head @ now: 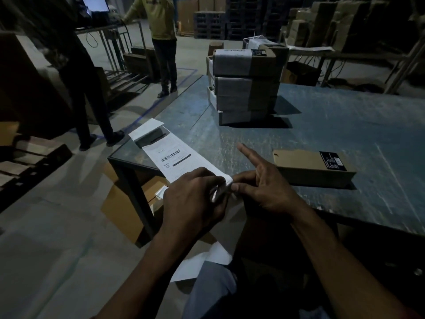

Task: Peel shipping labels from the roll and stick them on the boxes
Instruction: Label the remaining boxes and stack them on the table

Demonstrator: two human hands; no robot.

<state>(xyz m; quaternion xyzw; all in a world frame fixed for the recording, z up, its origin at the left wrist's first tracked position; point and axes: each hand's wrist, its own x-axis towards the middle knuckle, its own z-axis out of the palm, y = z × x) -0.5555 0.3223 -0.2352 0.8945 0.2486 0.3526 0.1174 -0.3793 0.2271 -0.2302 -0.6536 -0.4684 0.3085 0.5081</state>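
The light is dim here, so much stays murky. Taking the bench [322, 125] as the landmark: off its left end two people stand on the concrete floor [57, 226], both cut off at the top edge, by a lit screen [95, 3] I can barely read. On the bench's near left corner lies the label strip [174, 155], barcode showing, its far end folded up. At the strip's near end the left hand [195, 201] has its fingers curled tight, pinching the paper edge; the exact grip is hidden behind the knuckles. The right hand [264, 185] meets it there, thumb and a finger nipping the same edge, forefinger stuck out straight. More white paper hangs below the bench edge, partly hidden by the arms. Right of the hands a flat box [305, 166] lies on the bench. Farther back stands a stack of boxes [246, 86]. Beyond it, dark pallets and cartons blur together.
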